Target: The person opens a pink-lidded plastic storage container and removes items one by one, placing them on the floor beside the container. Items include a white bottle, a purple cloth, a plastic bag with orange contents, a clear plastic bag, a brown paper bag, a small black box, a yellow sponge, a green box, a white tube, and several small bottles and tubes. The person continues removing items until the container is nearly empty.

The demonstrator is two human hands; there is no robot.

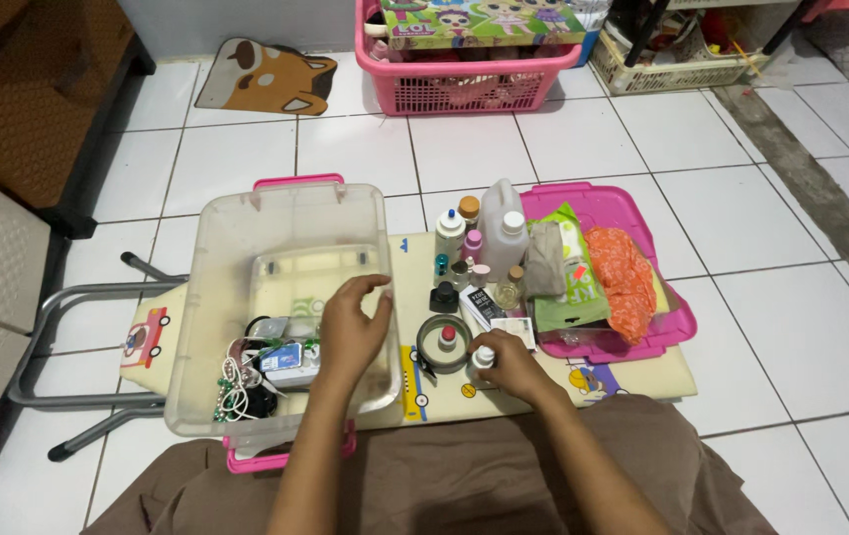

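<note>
1. My left hand rests open-fingered on the near right wall of the clear plastic bin, which sits on the low padded surface.
2. My right hand grips a small white-capped bottle, just beside a round tin.
3. I judge I am sorting small items; next, the bottle needs lifting over the bin's wall.
</note>
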